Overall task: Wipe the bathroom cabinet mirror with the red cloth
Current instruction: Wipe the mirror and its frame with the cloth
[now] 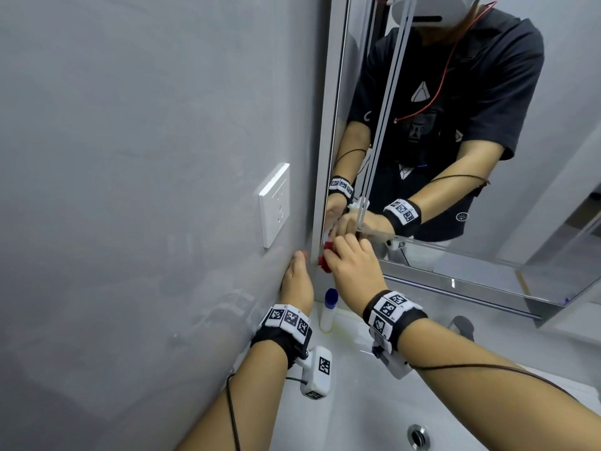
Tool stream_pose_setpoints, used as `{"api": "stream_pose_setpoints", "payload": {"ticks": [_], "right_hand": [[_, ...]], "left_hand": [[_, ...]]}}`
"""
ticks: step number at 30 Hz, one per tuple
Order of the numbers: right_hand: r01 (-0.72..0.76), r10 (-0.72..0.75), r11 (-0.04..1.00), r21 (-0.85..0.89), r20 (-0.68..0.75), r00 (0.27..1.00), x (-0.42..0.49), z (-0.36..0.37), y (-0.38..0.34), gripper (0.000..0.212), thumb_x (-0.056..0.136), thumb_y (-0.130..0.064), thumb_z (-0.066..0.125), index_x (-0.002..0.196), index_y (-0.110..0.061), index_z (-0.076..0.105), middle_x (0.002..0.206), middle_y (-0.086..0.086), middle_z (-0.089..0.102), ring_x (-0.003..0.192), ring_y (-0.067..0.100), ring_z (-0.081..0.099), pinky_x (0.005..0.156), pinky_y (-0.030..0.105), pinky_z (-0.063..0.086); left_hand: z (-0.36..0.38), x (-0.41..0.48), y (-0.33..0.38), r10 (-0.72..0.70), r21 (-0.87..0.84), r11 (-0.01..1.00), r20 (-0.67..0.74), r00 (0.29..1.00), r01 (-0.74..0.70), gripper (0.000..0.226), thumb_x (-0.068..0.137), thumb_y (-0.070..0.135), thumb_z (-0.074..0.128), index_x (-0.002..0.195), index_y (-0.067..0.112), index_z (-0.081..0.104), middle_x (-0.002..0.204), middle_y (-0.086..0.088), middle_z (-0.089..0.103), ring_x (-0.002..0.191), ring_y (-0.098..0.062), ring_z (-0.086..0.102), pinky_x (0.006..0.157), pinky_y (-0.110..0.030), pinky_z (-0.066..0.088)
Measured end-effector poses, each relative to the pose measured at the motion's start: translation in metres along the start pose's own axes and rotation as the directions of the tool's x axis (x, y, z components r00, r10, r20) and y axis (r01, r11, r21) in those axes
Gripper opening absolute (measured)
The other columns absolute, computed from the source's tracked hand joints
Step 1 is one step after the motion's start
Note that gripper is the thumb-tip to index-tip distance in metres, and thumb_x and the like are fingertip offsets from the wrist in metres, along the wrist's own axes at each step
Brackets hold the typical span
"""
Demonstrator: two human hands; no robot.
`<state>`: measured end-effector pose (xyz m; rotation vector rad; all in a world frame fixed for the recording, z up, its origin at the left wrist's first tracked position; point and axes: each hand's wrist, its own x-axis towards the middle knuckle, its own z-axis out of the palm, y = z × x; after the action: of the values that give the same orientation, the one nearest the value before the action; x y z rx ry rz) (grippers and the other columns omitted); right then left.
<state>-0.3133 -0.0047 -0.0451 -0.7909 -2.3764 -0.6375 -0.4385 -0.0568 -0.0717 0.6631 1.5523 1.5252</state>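
Red cloth [324, 263] at mirror [455, 151] corner, clamped in right hand [353, 268] fingers; left hand [296, 283] fingers straight against wall [130, 157].

The right grip [353, 265] is holding the bunched red cloth [325, 260] against the lower left corner of the cabinet mirror [455, 157]. The left grip [296, 279] is lying flat against the grey wall [130, 157], just beside the cabinet's edge. A blue-capped bottle [328, 309] is standing on the surface [351, 379] below.
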Motion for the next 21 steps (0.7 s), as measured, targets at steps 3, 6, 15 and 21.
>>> {"api": "stream_pose_setpoints", "payload": {"ticks": [3,6,15,21], "right_hand": [[-0.055,0.058,0.998,0.044,-0.073,0.996,0.020,-0.008,0.003,0.014,0.094,-0.007,0.059,0.104,-0.009,0.068,0.095,0.010,0.055,0.090,0.031,0.047,0.075,0.041,0.033],[0.014,-0.013,1.000,0.002,-0.039,0.999,0.022,-0.010,0.006,0.017,0.091,-0.007,0.056,0.100,-0.010,0.071,0.097,0.010,0.058,0.092,0.032,0.055,0.075,0.043,0.039],[0.181,-0.167,0.980,-0.087,0.148,0.975,0.013,-0.004,0.011,0.017,0.092,-0.010,0.052,0.088,-0.012,0.069,0.099,0.009,0.056,0.093,0.032,0.054,0.077,0.042,0.040],[0.087,-0.070,0.987,-0.132,0.127,0.989,-0.033,-0.016,0.045,0.008,0.090,-0.006,0.060,0.086,-0.010,0.066,0.094,0.012,0.053,0.089,0.032,0.049,0.071,0.044,0.036]], "left_hand": [[0.001,0.000,-0.003,0.003,0.008,1.000,-0.010,1.000,-0.003,0.057,0.112,0.044,0.026,0.152,0.013,0.052,0.158,-0.005,0.051,0.148,-0.019,0.044,0.127,-0.047,0.028],[0.001,0.000,-0.009,-0.020,0.010,1.000,-0.014,1.000,0.020,0.058,0.112,0.044,0.026,0.153,0.012,0.051,0.158,-0.006,0.051,0.148,-0.019,0.043,0.127,-0.048,0.028],[0.004,-0.001,-0.019,-0.021,0.031,0.999,0.018,1.000,0.021,0.055,0.114,0.040,0.024,0.146,0.011,0.058,0.147,-0.007,0.061,0.140,-0.018,0.051,0.121,-0.035,0.033],[0.009,-0.003,-0.017,-0.054,0.030,0.998,0.009,0.998,0.054,0.055,0.114,0.042,0.024,0.147,0.012,0.056,0.149,-0.009,0.059,0.140,-0.021,0.050,0.125,-0.049,0.029]]}}
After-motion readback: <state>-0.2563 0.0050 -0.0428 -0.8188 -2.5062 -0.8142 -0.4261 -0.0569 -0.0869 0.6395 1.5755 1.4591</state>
